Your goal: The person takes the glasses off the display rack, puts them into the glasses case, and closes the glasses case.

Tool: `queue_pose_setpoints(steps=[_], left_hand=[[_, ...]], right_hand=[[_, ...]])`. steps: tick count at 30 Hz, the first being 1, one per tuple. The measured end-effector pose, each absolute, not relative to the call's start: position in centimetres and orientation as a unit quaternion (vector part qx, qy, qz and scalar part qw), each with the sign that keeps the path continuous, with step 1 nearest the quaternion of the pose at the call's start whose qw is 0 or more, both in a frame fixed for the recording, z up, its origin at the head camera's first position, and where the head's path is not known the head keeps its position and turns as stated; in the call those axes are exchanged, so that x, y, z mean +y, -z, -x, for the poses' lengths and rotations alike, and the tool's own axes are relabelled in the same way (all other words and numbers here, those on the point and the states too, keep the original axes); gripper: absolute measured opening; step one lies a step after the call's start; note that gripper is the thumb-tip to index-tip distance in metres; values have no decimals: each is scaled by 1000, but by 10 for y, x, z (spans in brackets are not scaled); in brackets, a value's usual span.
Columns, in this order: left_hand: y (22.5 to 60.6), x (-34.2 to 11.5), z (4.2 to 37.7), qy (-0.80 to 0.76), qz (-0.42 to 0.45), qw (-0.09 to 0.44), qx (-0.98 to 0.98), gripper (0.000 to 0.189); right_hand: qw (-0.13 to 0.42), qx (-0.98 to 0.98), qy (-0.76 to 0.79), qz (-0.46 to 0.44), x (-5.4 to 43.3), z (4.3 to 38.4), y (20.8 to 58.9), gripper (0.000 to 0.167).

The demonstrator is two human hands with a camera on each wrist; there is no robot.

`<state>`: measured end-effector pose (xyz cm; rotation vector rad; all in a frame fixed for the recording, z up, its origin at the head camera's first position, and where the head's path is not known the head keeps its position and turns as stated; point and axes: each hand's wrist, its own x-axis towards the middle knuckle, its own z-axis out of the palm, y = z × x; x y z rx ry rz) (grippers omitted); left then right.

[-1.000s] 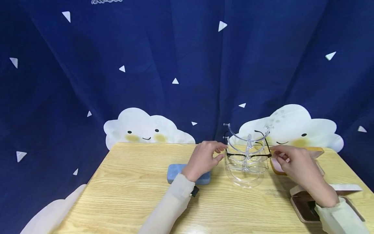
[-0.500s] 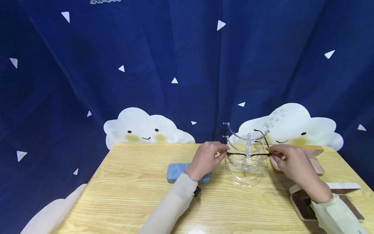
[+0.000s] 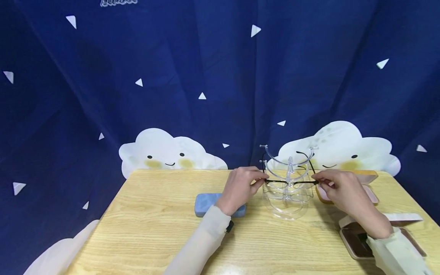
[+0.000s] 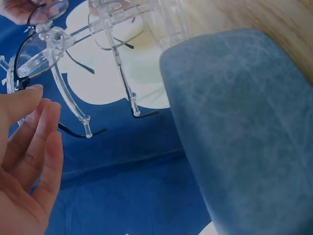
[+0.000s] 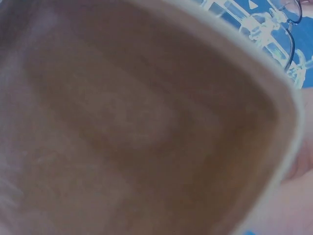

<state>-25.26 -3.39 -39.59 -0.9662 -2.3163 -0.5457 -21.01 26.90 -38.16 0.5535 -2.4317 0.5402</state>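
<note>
Black half-rim eyeglasses (image 3: 304, 183) sit across a middle tier of a clear display stand (image 3: 290, 163), arms pointing back. My left hand (image 3: 238, 189) pinches their left corner between thumb and forefinger. At the opposite corner my right hand (image 3: 348, 193) pinches the frame near the hinge. A second, thin-rimmed pair of eyeglasses (image 4: 120, 47) is on the tier below. In the left wrist view, my left hand (image 4: 29, 156) is at the edge of the black frame, its other fingers loosely bent. An open brown case blocks most of the right wrist view.
A closed blue glasses case (image 3: 203, 205) lies behind my left wrist. On the right, an open orange case (image 3: 369, 177) with pink lining stands behind my right hand. The open brown-lined case (image 3: 352, 244) lies under my right forearm. A blue curtain (image 3: 206, 57) hangs behind the table.
My right fingers have closed in on the frame's corner, and my left fingers have shifted slightly inward onto theirs. The black eyeglasses have barely moved. The head view has shifted a little.
</note>
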Motion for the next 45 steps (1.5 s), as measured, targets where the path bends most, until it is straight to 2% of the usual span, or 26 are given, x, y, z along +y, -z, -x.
queue_pose_setpoints(steps=[13, 24, 26, 28, 29, 33, 40, 45], left_hand=[[380, -42, 239, 248, 374, 293, -844, 16], [369, -49, 229, 244, 391, 338, -820, 16], [366, -50, 227, 245, 395, 346, -815, 17], [362, -51, 226, 245, 399, 353, -810, 16], [360, -51, 225, 243, 401, 357, -808, 16], [355, -51, 222, 227, 413, 374, -799, 13], [344, -55, 215, 218, 422, 387, -790, 9], [336, -58, 209, 228, 424, 389, -786, 8]], right_hand=[[326, -882, -219, -263, 267, 193, 364, 39], [368, -851, -214, -309, 267, 180, 350, 45], [373, -844, -221, -317, 268, 178, 346, 40], [380, -836, -225, -325, 268, 176, 342, 15], [384, -833, -226, -327, 268, 175, 341, 10], [405, -824, -222, -327, 268, 172, 337, 58], [413, -827, -211, -318, 263, 162, 328, 59], [438, -806, -227, -327, 259, 162, 325, 57]])
